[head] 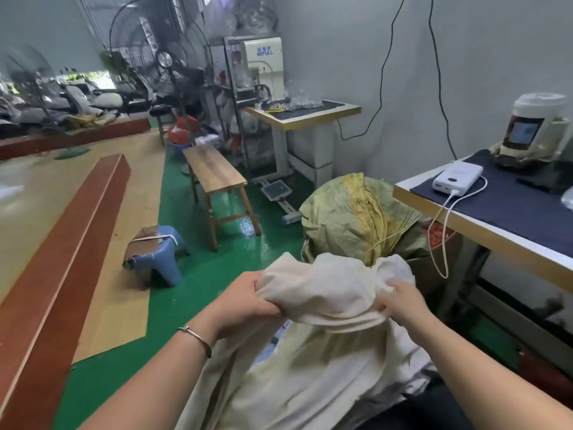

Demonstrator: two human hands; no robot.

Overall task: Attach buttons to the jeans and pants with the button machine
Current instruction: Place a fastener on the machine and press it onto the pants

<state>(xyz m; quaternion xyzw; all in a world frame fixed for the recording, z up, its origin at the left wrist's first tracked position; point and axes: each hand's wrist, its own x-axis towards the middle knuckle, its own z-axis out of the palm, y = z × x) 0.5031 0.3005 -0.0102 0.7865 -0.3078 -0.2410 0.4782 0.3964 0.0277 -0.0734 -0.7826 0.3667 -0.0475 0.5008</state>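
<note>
Together, left hand [245,301], right hand [400,301] gripping pants [325,293]

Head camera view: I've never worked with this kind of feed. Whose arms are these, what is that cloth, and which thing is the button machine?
There is only one picture, from a wide-angle camera worn on a person's head, looking forward and down. There is no robot: the two bare arms reaching in from the bottom are the wearer's own.

The left hand, with a bracelet on its wrist, and the right hand both grip a bunched cream garment, probably pants; the rest of it drapes down toward the wearer.

Behind it stands a tied yellow-green sack on the green floor.

On the right, a table with a dark mat carries a white power bank with a cable, and a machine with a small screen, likely the button machine. A similar white machine stands on a table further back.
</note>
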